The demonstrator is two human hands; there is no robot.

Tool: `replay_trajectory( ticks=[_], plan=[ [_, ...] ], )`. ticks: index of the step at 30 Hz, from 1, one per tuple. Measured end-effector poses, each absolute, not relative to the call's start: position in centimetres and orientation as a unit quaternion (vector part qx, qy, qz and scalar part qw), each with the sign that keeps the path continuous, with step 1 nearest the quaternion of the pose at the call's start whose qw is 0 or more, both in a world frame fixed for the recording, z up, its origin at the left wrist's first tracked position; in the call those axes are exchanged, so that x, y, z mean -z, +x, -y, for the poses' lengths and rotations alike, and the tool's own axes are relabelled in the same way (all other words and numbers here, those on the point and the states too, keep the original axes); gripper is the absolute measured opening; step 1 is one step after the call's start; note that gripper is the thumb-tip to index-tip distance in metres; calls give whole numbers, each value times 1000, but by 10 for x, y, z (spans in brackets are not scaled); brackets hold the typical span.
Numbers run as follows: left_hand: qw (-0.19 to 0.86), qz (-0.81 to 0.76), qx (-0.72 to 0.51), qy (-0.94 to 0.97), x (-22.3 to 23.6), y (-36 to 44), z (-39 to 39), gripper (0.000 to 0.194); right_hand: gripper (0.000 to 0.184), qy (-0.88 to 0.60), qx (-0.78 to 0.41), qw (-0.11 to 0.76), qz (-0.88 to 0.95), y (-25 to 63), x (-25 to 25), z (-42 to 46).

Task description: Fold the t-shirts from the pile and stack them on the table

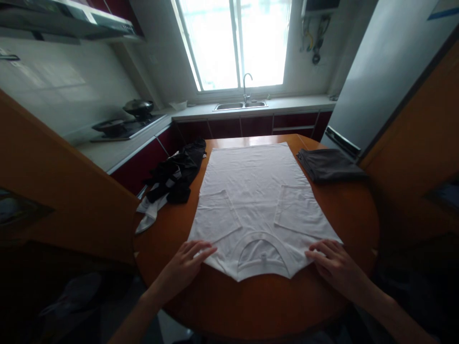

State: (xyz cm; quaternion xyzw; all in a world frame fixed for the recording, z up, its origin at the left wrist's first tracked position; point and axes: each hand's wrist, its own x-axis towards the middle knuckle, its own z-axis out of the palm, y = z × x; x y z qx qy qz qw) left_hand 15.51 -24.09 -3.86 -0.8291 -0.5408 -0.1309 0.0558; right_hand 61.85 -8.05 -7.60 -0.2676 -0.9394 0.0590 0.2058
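Note:
A white T-shirt lies flat on the round wooden table, collar toward me, both sleeves folded inward over the body. My left hand rests flat on the near left shoulder corner of the shirt, fingers spread and pointing right. My right hand lies flat on the near right shoulder corner, fingers stretched toward the collar. Neither hand grips the cloth.
A heap of black and white clothes sits at the table's left edge. A folded dark grey garment lies at the far right. Beyond are a counter with a sink, a stove with pans and a refrigerator.

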Motion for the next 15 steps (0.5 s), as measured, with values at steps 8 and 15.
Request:
replay_trajectory(
  ticks=[8,15],
  plan=[
    [50,561,201,-802,53,120,251,30,36,-321,0,253,913,644,88,66],
    [1,536,233,-811,54,113,256,29,21,-291,-17,278,915,656,89,55]
  ],
)
